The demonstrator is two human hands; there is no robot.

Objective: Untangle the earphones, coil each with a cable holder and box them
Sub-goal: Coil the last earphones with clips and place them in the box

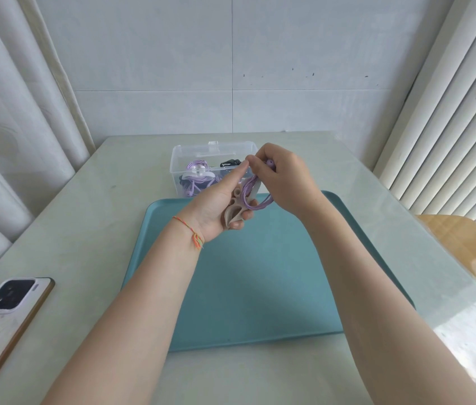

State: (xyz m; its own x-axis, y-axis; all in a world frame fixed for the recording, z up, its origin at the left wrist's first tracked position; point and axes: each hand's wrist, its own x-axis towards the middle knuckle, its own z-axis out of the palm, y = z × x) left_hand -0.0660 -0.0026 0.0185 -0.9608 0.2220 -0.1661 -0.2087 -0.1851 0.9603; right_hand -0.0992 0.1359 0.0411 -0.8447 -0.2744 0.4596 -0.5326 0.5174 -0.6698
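Though perhaps blurred, phone [11, 314] unlabelled.

Purple earphones [252, 190] looped on beige cable holder [235, 210] above tray, clear box [211, 168] holding coiled purple and black sets

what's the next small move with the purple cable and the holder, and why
Probably press the coiled purple earphone cable into the beige cable holder. The left hand grips the holder, the right hand pinches the coil against it, and the clear box already holds other coiled earphones.
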